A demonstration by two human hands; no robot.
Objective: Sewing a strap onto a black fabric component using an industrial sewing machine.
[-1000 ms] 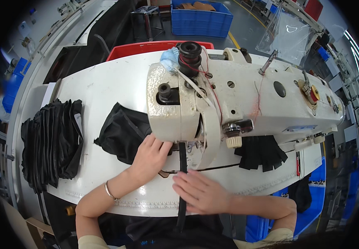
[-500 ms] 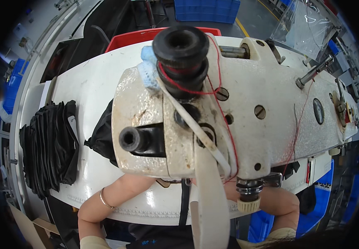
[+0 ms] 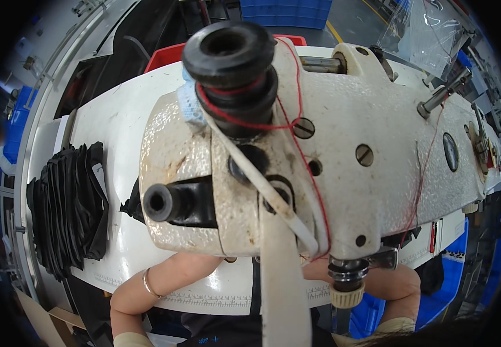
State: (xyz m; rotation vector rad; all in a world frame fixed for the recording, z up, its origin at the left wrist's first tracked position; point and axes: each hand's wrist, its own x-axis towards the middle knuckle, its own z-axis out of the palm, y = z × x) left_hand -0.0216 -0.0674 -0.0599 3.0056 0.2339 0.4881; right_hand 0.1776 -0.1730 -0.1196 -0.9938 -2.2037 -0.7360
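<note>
A white sewing machine head fills the middle of the view and hides both my hands. My left forearm, with a bangle on the wrist, reaches under its left end. From the right, my right forearm passes behind the cream tension knob. Black fabric peeks out beside the machine's left side. A narrow black strip runs over the table's near edge between my arms. Red thread winds round the black post and down the head. A pale band hangs in front.
A stack of folded black fabric pieces lies on the white table at left. Blue bins stand low at right, and a red tray sits beyond the far edge. A ruler scale follows the near edge.
The viewpoint has shifted slightly, so the machine's near end appears larger and farther left. Less of the black fabric beside it shows. My forearms stay in nearly the same place.
</note>
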